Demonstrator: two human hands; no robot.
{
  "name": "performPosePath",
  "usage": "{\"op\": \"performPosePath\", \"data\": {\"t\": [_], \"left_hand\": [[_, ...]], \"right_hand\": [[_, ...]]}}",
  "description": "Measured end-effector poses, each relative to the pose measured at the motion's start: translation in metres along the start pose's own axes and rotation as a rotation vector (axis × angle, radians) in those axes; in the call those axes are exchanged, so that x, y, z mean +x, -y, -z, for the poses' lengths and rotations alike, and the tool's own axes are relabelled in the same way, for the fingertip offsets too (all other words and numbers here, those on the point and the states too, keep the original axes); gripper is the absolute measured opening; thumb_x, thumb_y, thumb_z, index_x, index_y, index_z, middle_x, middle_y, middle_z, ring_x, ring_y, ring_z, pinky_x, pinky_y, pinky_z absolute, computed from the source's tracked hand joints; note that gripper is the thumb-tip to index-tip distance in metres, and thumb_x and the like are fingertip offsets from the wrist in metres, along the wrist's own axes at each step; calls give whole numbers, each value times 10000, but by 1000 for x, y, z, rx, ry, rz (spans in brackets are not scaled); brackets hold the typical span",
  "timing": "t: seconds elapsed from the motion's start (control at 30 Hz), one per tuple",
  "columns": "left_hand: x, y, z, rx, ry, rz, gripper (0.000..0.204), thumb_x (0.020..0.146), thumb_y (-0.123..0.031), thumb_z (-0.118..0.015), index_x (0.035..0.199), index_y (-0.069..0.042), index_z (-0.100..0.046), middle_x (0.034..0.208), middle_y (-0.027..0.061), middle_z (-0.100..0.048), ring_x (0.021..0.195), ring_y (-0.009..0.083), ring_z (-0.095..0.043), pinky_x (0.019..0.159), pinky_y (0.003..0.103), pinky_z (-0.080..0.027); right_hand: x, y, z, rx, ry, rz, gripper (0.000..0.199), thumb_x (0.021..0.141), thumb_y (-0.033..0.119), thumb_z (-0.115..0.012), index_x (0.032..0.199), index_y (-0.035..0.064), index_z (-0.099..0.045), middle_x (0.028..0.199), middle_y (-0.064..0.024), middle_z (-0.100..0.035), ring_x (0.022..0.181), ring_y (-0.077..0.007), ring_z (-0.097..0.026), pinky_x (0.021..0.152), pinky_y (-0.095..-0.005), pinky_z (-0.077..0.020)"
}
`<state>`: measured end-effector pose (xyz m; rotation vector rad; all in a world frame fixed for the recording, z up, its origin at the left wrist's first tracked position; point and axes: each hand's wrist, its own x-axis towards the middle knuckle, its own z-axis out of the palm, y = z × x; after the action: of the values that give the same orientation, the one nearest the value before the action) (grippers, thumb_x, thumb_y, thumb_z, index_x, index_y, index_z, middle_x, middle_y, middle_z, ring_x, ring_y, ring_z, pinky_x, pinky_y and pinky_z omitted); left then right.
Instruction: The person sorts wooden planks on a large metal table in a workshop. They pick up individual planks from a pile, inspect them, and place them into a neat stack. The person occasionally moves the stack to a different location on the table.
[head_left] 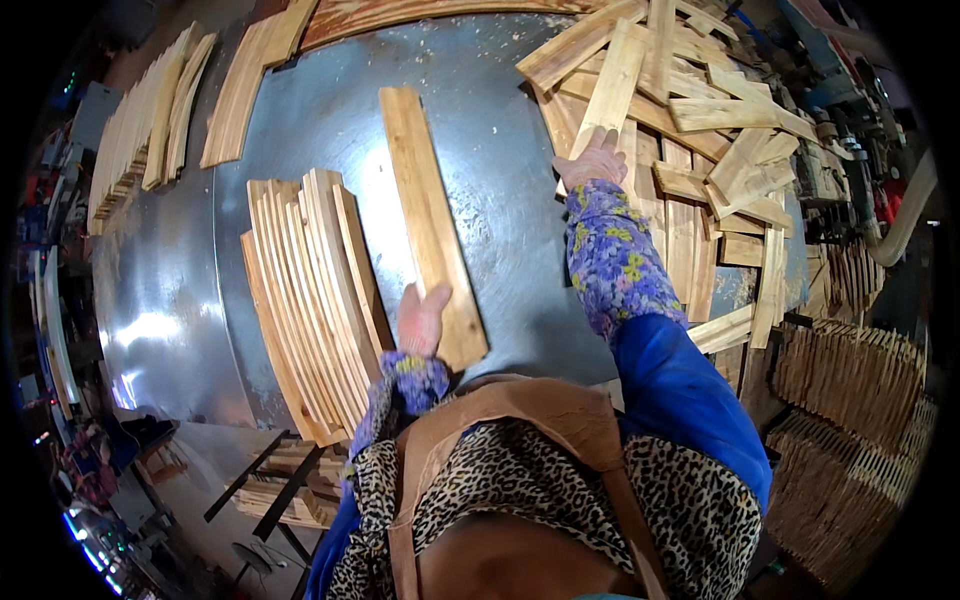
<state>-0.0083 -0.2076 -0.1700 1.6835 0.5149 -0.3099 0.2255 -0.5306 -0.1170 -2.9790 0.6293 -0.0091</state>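
Observation:
A long wooden board (425, 200) lies on the metal tabletop in front of me, its near end close to my apron. Beside its lower left edge is my left hand (420, 325), fingers and thumb apart, the thumb tip at the board's edge. Out to the right, my right hand (597, 162) is closed over the near end of a pale wooden plank (613, 85) on top of a loose pile. The undersides of its fingers are hidden. Left of the single board stands a row of boards on edge (310, 290), close to my left wrist.
The loose pile of planks (720, 115) spreads over the table's right side. More board stacks stand at the far left (140, 120) and upper left (245, 80). Slatted wood stacks (850, 380) are at the lower right. Below the table's left edge is a black-framed rack (265, 485).

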Motion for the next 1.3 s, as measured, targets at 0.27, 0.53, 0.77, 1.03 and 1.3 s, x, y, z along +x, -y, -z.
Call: {"op": "performPosePath", "data": {"t": [0.27, 0.53, 0.77, 1.03, 1.3], "left_hand": [[-121, 21, 61, 1053, -462, -54, 793, 892, -311, -831, 1588, -56, -548, 1654, 308, -439, 1531, 497, -421, 1311, 607, -301], [-118, 34, 76, 1174, -370, -198, 811, 995, -482, -738, 1652, -75, -492, 1717, 321, -382, 1589, 529, -358, 1329, 606, -294], [-112, -10, 44, 946, -368, -217, 790, 933, -345, -792, 1594, -4, -526, 1643, 348, -440, 1529, 511, -456, 1167, 585, -510], [35, -73, -82, 906, -257, -769, 809, 847, -288, -880, 1543, -31, -557, 1625, 346, -464, 1498, 567, -444, 1256, 635, -372], [210, -161, -124, 1387, -93, -394, 1020, 825, -487, -876, 1664, -109, -435, 1607, 262, -519, 1535, 416, -460, 1265, 584, -357]], "right_hand": [[-147, 8, -1, 1111, 411, 21, 707, 1002, 269, -789, 1623, 113, -490, 1280, -191, -713, 1049, -271, -764, 843, -412, -690], [-307, 82, -26, 631, 1058, 773, 783, 1000, 359, -778, 1646, 45, -468, 1488, -289, -621, 1387, -422, -624, 1225, -516, -484], [-40, -68, -10, 557, -173, 256, 696, 944, 544, -761, 1390, 18, -671, 1292, -319, -744, 1218, -446, -728, 1118, -517, -533], [27, -46, 2, 131, 183, 45, 1029, 947, 651, -720, 1717, 77, -353, 1595, -291, -563, 1465, -432, -562, 1250, -515, -429], [-2, -100, -25, 130, 249, 275, 977, 940, 477, -792, 1689, 31, -351, 1676, -254, -458, 1483, -435, -503, 1247, -518, -426]]}}
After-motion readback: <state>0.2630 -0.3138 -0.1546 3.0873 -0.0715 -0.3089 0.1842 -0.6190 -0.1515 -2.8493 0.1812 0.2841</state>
